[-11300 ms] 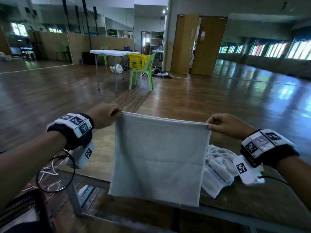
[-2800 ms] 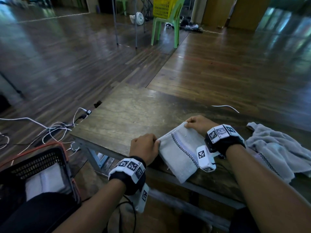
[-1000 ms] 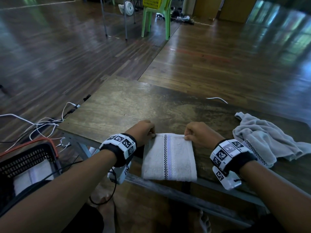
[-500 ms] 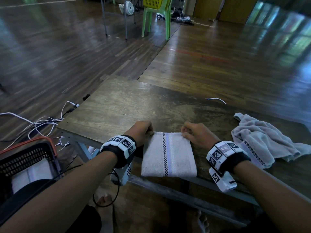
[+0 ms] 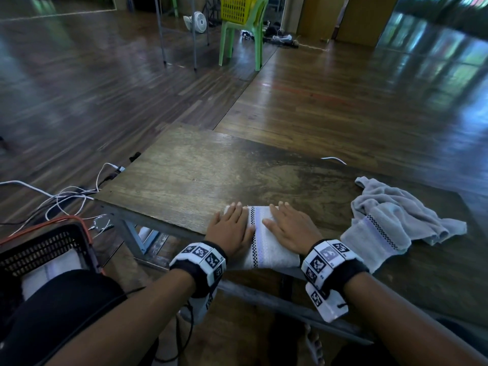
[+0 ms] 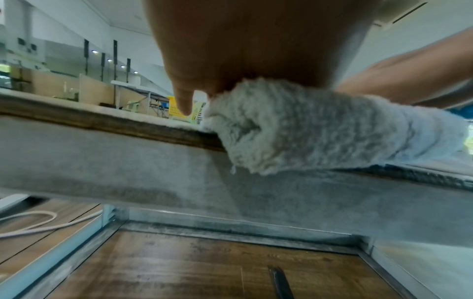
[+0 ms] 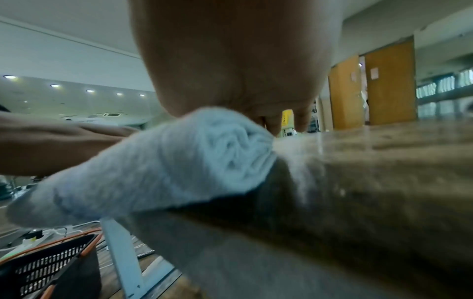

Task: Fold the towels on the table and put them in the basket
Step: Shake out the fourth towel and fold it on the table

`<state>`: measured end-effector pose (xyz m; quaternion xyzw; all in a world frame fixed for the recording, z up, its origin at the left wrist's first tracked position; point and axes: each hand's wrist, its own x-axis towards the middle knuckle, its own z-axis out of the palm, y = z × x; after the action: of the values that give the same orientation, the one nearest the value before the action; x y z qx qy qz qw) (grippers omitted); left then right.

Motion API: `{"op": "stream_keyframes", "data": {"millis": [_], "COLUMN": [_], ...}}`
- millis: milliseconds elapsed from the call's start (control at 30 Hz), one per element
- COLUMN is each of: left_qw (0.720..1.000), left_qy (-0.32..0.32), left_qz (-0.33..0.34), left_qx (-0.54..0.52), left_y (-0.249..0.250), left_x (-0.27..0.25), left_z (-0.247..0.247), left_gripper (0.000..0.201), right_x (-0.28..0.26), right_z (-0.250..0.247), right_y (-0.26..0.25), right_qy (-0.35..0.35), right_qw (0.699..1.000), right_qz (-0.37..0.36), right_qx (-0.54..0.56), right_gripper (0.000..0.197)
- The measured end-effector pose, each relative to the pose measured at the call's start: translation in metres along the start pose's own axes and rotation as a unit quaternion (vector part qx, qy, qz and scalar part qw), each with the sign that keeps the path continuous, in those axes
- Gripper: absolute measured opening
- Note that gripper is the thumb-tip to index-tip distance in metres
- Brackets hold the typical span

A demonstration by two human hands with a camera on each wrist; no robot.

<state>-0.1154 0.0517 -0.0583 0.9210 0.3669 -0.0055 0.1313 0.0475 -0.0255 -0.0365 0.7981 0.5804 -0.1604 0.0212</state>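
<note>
A folded white towel [image 5: 264, 247] with a checkered and lilac stripe lies at the near edge of the wooden table [image 5: 211, 175]. My left hand [image 5: 232, 228] lies flat on its left part, fingers straight. My right hand [image 5: 287, 225] presses flat on its right part. The towel's thick folded end [image 6: 294, 125] shows under the left palm in the left wrist view, and its layered edge [image 7: 204, 157] under the right palm in the right wrist view. A crumpled grey towel [image 5: 390, 220] lies on the table to the right. A black basket [image 5: 45, 249] with an orange rim stands on the floor at lower left.
Folded white cloth [image 5: 52, 270] lies inside the basket. White cables [image 5: 66, 196] trail over the floor left of the table. A green chair [image 5: 243, 30] with a yellow basket stands far back. My knee [image 5: 60, 307] is in front of the basket.
Both hands let go of the towel's far corners and now lie flat on top of it. The towel stays in place at the table's near edge.
</note>
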Motion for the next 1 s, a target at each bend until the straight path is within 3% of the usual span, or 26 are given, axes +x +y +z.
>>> {"op": "stream_keyframes", "data": {"millis": [300, 600, 767, 867, 1000], "left_qw": [0.998, 0.991, 0.981, 0.972, 0.967], "left_qy": [-0.009, -0.030, 0.057, 0.018, -0.022], "left_qz": [-0.037, -0.113, -0.131, -0.169, -0.193], "left_qx": [-0.047, -0.069, -0.128, -0.161, -0.163], "left_y": [-0.007, -0.025, -0.023, -0.019, -0.017], "left_x": [0.009, 0.019, 0.009, 0.003, -0.002], "left_z": [0.009, -0.005, -0.028, -0.032, -0.023], "left_gripper": [0.058, 0.057, 0.051, 0.044, 0.046], "right_x": [0.002, 0.005, -0.002, -0.007, -0.013], "right_z": [0.030, 0.022, 0.009, 0.007, 0.002], "right_y": [0.002, 0.018, 0.023, 0.021, 0.018], "right_qy": [0.034, 0.062, 0.101, 0.106, 0.049], "right_qw": [0.998, 0.994, 0.974, 0.967, 0.963], "right_qz": [0.044, 0.086, 0.154, 0.177, 0.182], "right_qx": [0.028, 0.032, 0.133, 0.147, 0.195], "right_gripper": [0.062, 0.059, 0.048, 0.042, 0.042]}}
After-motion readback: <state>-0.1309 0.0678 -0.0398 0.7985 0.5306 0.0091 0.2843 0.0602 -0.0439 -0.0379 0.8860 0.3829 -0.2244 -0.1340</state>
